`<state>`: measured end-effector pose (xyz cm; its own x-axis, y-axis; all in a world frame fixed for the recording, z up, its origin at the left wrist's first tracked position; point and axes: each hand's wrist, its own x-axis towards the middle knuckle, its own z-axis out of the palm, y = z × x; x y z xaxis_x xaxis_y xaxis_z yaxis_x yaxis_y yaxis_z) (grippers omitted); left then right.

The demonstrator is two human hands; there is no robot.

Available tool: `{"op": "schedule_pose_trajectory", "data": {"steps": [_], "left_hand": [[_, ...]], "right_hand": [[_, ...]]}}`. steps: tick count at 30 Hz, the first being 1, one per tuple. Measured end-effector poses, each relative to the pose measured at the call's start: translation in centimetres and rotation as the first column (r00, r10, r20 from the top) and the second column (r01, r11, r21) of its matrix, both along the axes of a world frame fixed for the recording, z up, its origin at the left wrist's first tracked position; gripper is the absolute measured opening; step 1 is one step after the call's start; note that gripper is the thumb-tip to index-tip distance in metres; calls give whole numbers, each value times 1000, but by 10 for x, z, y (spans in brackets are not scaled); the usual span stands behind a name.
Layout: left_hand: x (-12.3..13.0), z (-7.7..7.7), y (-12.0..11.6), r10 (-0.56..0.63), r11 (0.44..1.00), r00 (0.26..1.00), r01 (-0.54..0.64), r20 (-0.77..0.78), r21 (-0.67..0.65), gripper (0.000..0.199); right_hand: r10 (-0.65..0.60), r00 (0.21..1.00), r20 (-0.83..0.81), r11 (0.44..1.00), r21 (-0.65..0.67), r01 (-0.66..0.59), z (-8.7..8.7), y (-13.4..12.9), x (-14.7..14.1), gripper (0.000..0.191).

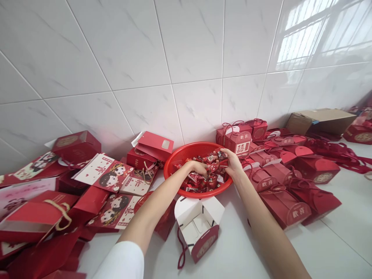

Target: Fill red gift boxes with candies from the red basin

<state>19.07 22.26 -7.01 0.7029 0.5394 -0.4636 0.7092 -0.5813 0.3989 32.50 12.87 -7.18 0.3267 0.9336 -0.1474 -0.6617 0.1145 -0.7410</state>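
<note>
While right hand pinches candies, left hand half-curls.

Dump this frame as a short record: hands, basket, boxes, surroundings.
left hand: left hand reaching into the basket among the wrapped candies; exact grip unclear
right hand: right hand at the basket's right side, appears to hold a wrapped candy
basket: red plastic basket, holding wrapped candies
near side: open box, white interior showing, dark red cord beside it
right side: red boxes in rows, many closed
left side: printed red-and-white packages, piled loosely
background: tiled wall, cardboard box at right
</note>
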Motion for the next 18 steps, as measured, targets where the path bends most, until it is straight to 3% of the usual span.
{"op": "schedule_pose_trajectory", "data": {"steps": [4,8,12,18], "left_hand": [[-6,8,-5,18,996,999,-13,48,-88,30],[-18,16,-5,72,987,977,-42,199,-154,36],[-34,24,3,179,963,884,-67,433,-260,37],[-51,35,9,270,959,740,-150,615,-241,43]], "right_hand": [[12,1000,-5,1000,-5,-12,0,0,1,7],[47,999,-14,999,-2,-47,-1,-1,3,2],[43,999,-6,999,16,-43,-2,0,3,4],[34,999,-4,999,23,-33,-1,-1,1,5]]}}
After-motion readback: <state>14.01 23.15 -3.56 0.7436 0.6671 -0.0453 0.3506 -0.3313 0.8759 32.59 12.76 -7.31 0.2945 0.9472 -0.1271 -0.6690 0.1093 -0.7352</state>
